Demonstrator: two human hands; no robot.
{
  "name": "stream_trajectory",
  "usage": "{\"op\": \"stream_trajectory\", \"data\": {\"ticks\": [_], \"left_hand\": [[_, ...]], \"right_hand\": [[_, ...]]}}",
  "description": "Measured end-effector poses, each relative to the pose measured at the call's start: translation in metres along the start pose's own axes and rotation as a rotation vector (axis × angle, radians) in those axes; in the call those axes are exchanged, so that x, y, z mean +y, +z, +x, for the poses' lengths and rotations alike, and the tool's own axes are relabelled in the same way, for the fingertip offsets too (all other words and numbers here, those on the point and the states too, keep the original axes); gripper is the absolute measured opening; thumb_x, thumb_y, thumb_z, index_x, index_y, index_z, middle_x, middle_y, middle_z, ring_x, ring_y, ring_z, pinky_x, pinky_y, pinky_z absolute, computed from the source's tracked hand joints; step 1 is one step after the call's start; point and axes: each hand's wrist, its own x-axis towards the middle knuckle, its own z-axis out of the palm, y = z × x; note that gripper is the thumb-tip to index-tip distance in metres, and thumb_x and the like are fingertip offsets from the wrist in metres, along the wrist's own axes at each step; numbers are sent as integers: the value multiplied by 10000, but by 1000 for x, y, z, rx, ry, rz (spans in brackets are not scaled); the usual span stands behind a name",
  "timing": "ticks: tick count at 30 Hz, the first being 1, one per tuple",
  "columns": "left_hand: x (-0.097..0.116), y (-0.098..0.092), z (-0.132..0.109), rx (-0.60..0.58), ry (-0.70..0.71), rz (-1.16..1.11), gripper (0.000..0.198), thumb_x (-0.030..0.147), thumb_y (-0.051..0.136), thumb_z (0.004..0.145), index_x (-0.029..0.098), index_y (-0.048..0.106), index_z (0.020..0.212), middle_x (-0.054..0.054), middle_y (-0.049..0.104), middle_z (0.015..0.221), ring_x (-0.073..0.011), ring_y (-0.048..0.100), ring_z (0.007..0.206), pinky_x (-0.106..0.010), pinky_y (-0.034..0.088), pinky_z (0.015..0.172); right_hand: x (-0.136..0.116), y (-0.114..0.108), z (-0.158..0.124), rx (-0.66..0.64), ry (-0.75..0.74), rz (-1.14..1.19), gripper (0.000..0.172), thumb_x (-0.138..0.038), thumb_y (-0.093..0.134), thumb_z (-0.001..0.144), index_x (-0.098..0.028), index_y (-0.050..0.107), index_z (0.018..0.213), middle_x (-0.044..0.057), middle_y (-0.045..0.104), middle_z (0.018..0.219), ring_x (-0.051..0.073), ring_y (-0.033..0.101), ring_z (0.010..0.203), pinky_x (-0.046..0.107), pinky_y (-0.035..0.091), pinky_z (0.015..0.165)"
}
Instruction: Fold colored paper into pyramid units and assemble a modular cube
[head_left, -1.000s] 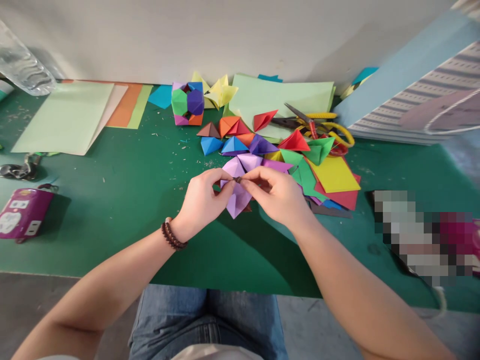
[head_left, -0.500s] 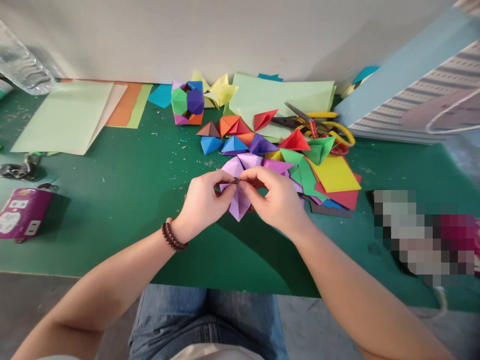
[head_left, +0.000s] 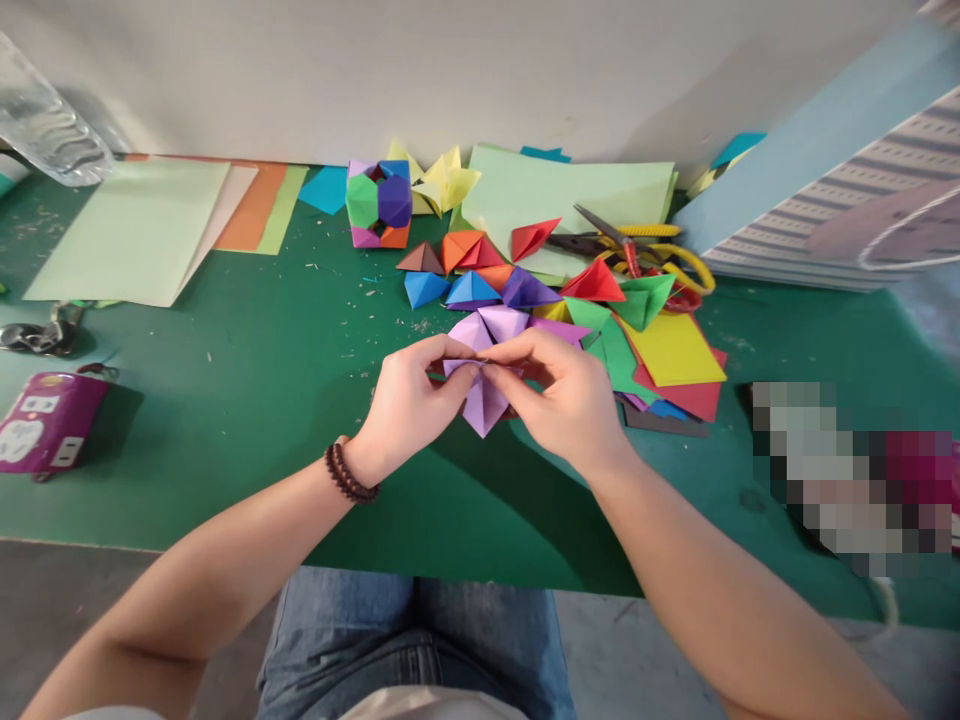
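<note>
A lilac folded paper piece (head_left: 484, 406) is pinched between my two hands, one point of it hanging down towards me. My left hand (head_left: 421, 392), thumb and forefinger closed, grips its left side. On the other side my right hand (head_left: 566, 395) pinches it along the top edge, the fingertips of both hands nearly meeting. My fingers hide part of the folds. Just beyond, more lilac folded paper (head_left: 502, 322) lies on the table. Blue (head_left: 424, 288) and purple (head_left: 528, 288) folded pieces sit a little farther back.
On the green table (head_left: 247, 400) stands a multicoloured paper ball (head_left: 379, 203). Yellow-handled scissors (head_left: 686, 270) lie among folded pieces at the back right, near yellow paper (head_left: 671, 348). Pale green sheets (head_left: 142, 230) and a purple box (head_left: 52, 422) are on the left.
My right thumb and fingers have shifted slightly along the lilac paper's top edge, and more of that edge shows. Both hands still hold it. The view has moved a little.
</note>
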Motion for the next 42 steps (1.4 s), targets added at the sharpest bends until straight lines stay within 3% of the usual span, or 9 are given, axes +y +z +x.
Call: {"op": "stream_trajectory", "data": {"ticks": [7, 13, 16, 20, 24, 29, 38, 42], "left_hand": [[1, -3, 1, -61, -98, -92, 103, 180, 595, 812, 162, 693, 841, -5, 696, 719, -102, 613, 558, -216, 491, 531], [-5, -1, 3, -60, -137, -199, 94, 176, 601, 805, 162, 694, 805, 12, 642, 631, -105, 595, 544, -214, 463, 509], [-6, -1, 3, -43, -120, -108, 121, 171, 592, 814, 162, 713, 826, 9, 648, 633, -101, 562, 542, -214, 442, 503], [-1, -1, 0, -1, 0, 118, 159, 115, 595, 811, 178, 734, 857, -5, 706, 744, -109, 592, 637, -209, 457, 561], [3, 1, -4, 18, 144, 218, 164, 107, 604, 833, 198, 735, 876, -17, 732, 821, -121, 632, 730, -217, 495, 635], [2, 1, -5, 29, 166, 226, 178, 89, 600, 839, 200, 734, 876, -15, 735, 829, -119, 645, 751, -210, 501, 644], [3, 0, -1, -27, -5, 146, 191, 106, 578, 821, 189, 740, 877, -11, 741, 807, -112, 632, 664, -211, 493, 591], [4, -1, 1, -73, -96, 27, 216, 100, 548, 798, 168, 724, 903, -26, 738, 830, -113, 637, 647, -212, 507, 573]], "right_hand": [[2, 0, 1, 5, -74, -20, 92, -197, 614, 854, -230, 696, 831, 26, 708, 810, 179, 662, 741, 320, 541, 634], [3, -3, -1, -26, -218, -170, 170, -174, 557, 892, -249, 704, 851, 32, 702, 818, 194, 660, 795, 349, 542, 700], [2, -9, 0, -110, -240, -197, 185, -176, 545, 896, -258, 710, 902, 38, 720, 896, 204, 672, 859, 359, 550, 751], [4, -15, 4, -190, -17, -11, 121, -292, 598, 886, -239, 705, 867, 42, 724, 913, 200, 676, 834, 334, 561, 709], [11, -16, 10, -199, 266, 269, 188, -400, 720, 783, -222, 687, 832, 29, 726, 839, 197, 682, 793, 328, 573, 697], [14, -16, 10, -281, 387, 288, 241, -423, 738, 759, -226, 687, 888, 38, 735, 849, 198, 690, 750, 333, 576, 636], [1, -10, 4, -175, 196, -85, 119, -308, 658, 828, -219, 640, 750, 4, 702, 662, 178, 648, 588, 298, 477, 539], [1, -9, 6, -153, 61, -201, 111, -248, 634, 845, -219, 605, 742, 14, 709, 729, 176, 635, 628, 298, 452, 568]]}}
